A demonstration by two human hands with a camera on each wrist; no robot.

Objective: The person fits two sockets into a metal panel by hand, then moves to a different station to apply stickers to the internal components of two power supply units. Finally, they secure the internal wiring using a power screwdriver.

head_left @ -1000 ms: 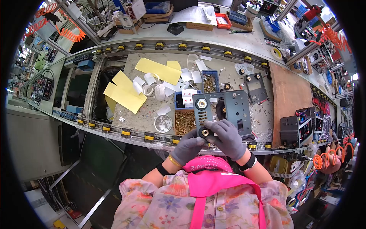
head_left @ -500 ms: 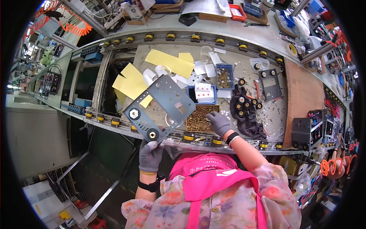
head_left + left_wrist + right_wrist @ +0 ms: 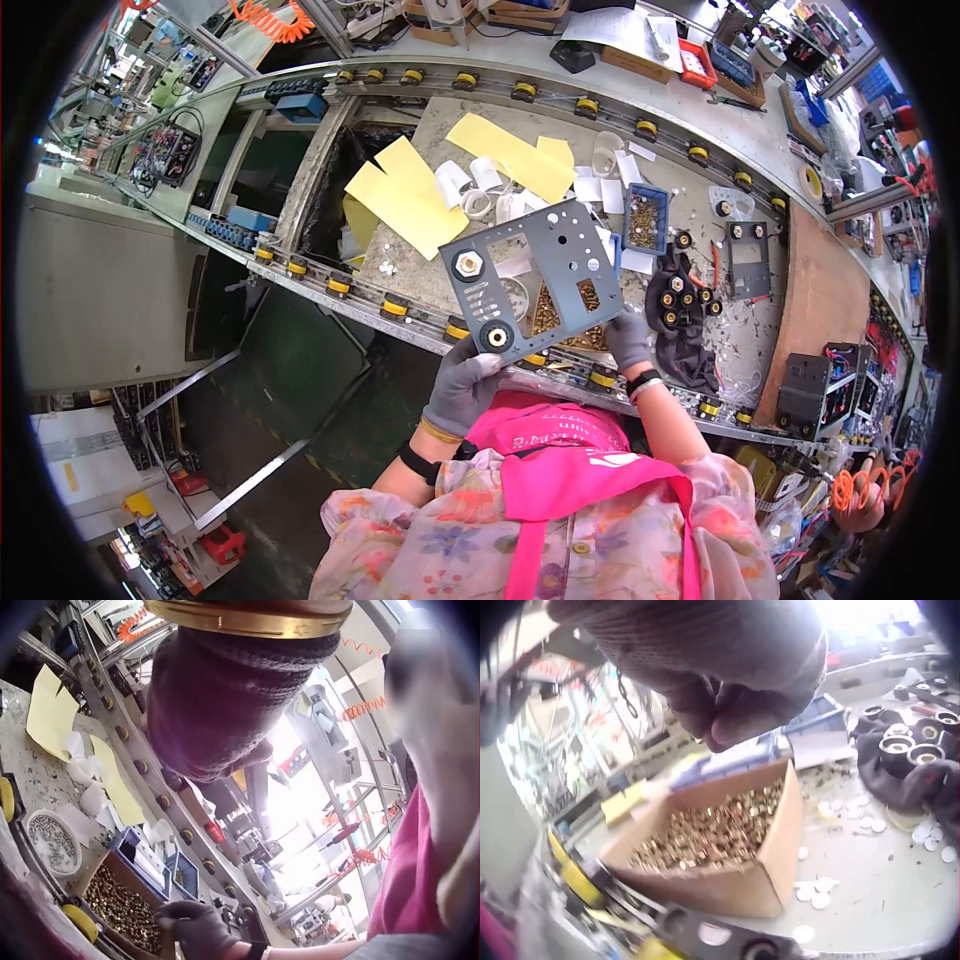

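My gloved left hand (image 3: 461,383) grips the lower left corner of a dark grey metal panel (image 3: 590,240), which stands tilted over the bench front. Two black round feet (image 3: 497,337) with metal centres sit along the panel's left side. In the head view my gloved right hand (image 3: 628,338) is partly behind the panel's lower right corner. The right wrist view has that hand above a cardboard box (image 3: 769,885) of small brass fittings (image 3: 712,832). Its thumb and fingers (image 3: 746,720) come together in a pinch, a tiny bright speck at the tips; what it is stays unclear.
Black feet (image 3: 690,300) lie on a dark cloth right of the box, near a second panel (image 3: 748,265). A blue bin (image 3: 645,215) of small parts and yellow sheets (image 3: 510,155) lie behind. Roller rails (image 3: 395,306) edge the bench; wired units (image 3: 805,390) stand at right.
Both hands were together at the panel's lower foot. The right hand then went to the fittings box, while the left swung the panel left and has now brought it back in front of the box.
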